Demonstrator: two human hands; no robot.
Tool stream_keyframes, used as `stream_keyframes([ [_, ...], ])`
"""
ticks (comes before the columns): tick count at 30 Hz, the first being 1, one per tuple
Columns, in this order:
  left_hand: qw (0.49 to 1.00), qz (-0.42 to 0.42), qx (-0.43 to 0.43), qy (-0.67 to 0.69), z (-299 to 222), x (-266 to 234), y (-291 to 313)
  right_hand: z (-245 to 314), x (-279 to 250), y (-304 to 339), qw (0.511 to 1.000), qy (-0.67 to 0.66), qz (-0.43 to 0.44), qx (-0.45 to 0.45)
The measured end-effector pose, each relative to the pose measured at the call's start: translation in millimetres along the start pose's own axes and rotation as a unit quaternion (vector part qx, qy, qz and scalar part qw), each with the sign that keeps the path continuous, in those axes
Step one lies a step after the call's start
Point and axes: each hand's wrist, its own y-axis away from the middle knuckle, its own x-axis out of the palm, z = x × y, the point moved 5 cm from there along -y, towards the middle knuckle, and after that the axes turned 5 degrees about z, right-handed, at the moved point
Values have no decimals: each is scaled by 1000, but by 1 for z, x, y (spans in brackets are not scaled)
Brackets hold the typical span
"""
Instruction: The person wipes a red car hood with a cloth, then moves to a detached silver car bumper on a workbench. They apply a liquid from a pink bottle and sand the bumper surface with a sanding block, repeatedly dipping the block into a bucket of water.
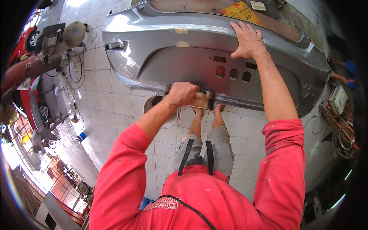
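A silver car bumper (176, 65) lies across in front of me, with small openings in its recessed middle and two tan filler patches (183, 44) near its upper ridge. My left hand (184, 94) is closed around a sanding block (204, 100), tan with a dark end, held against the bumper's near edge. That edge looks dull and scuffed. On the far side, my right hand (250, 42) rests flat on the bumper's upper surface, fingers spread, holding nothing. Slight blur covers the left hand and the block.
A yellow sandpaper packet (242, 13) lies beyond the bumper, close to my right fingertips. Below the near edge, a round bucket (168, 119) stands on the tiled floor. Car parts and cables (73, 65) are at left; hoses and equipment (339, 122) at right, near another person (349, 71).
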Motion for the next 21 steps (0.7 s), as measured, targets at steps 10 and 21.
stream_keyframes([
  [10,1000,28,-5,-12,27,-6,7,2,3,0,1000,9,-8,-1],
  [21,996,-40,-74,-4,152,-3,91,-1,9,-3,1000,20,-6,13],
])
